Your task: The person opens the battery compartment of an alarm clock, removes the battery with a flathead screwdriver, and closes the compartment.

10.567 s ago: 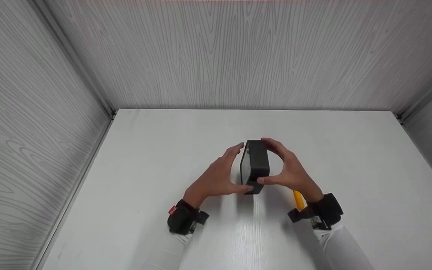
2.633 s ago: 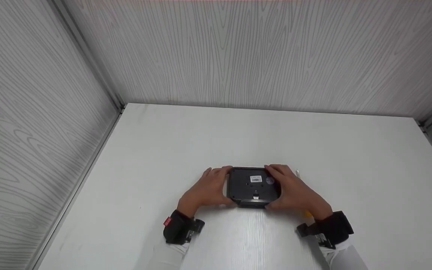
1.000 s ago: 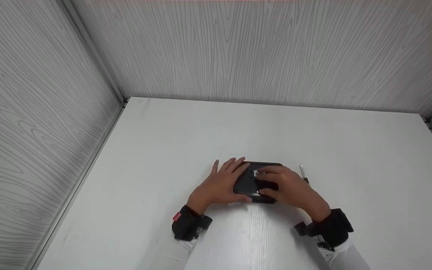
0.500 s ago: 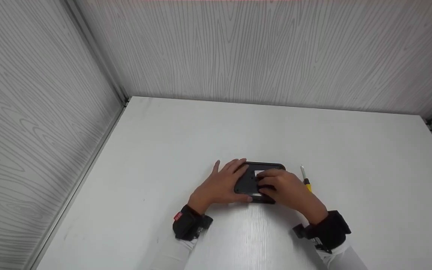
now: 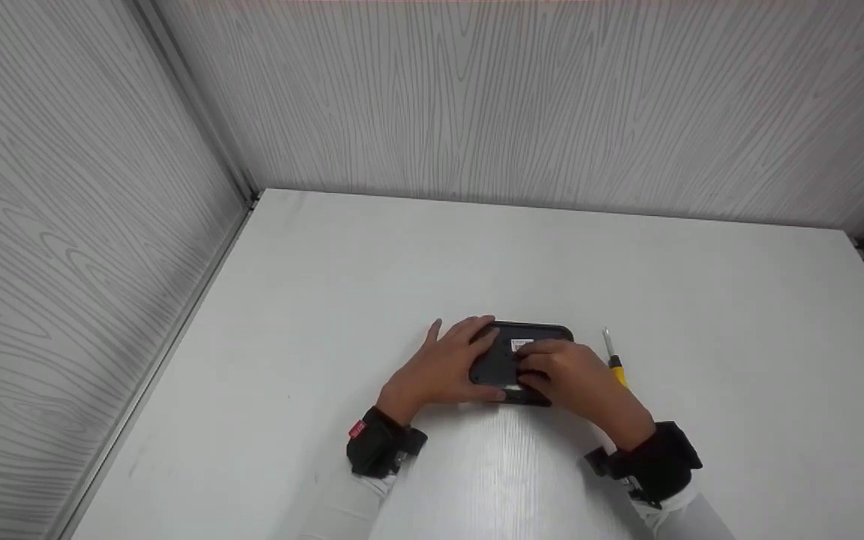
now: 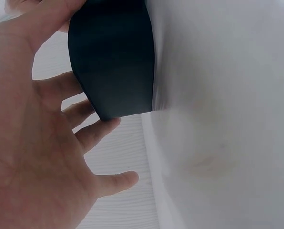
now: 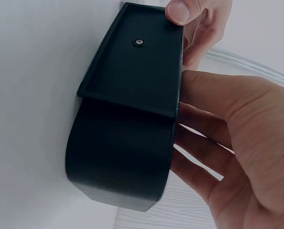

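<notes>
A black box-shaped device (image 5: pixel 493 369) lies on the table, its flat panel with a small white label (image 5: pixel 520 344) facing up. My left hand (image 5: pixel 439 369) grips its left end, thumb along the near side and fingers over the top; the little finger sticks out apart. My right hand (image 5: pixel 574 375) bends over the right part of the panel, thumb and fingertips down on it. I cannot tell whether they pinch something there. A screw head (image 7: pixel 139 42) shows on the device's near side. Just beyond my right hand lies a screwdriver (image 5: pixel 616 370) with a yellow handle, partly hidden.
The white table (image 5: pixel 372 262) is bounded by a grey wood-grain panel (image 5: pixel 432 105) at the back and another panel (image 5: pixel 79 262) on the left. Black straps with cameras, such as the left strap (image 5: pixel 376 444), sit on both wrists.
Earlier both hands held the device up on edge, then turned it panel-up and laid it down. Over the last second the left hand stays; the right fingers shift slightly on the panel.
</notes>
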`<state>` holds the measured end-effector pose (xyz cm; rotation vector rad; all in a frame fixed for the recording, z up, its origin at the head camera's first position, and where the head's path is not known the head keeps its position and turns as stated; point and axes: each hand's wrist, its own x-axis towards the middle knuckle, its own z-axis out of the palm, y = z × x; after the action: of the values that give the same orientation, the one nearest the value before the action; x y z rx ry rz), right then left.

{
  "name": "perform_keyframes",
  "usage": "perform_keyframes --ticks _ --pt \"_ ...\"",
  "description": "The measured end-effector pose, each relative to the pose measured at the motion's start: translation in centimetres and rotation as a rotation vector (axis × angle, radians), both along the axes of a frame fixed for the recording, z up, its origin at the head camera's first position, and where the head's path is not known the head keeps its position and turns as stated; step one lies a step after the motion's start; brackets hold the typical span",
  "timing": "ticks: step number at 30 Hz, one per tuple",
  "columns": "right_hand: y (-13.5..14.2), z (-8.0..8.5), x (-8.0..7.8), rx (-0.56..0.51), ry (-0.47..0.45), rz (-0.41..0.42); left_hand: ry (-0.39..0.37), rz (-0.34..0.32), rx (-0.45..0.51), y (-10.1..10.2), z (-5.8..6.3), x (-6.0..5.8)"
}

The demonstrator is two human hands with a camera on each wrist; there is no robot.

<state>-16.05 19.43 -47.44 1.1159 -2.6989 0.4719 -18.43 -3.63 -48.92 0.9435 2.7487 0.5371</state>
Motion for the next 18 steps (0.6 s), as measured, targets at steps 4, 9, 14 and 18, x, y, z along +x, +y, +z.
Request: perform_keyframes --ticks 4,9,14,18 --pt "-0.3 0.3 0.32 0.062 0.018 0.016 0.003 -0.001 0.003 0.06 -0.14 -0.03" --pt "-0.52 0.45 0.33 0.081 -0.003 0.032 0.02 -0.004 0.003 0.15 -0.23 -0.14" --pt "-0.66 0.43 0.25 0.105 0.019 0.041 0.02 -0.002 -0.003 0.09 -0.19 -0.13" --pt "-0.69 0.37 0.19 0.109 0.058 0.053 0.032 -0.003 -0.003 0.13 -0.14 -0.08"
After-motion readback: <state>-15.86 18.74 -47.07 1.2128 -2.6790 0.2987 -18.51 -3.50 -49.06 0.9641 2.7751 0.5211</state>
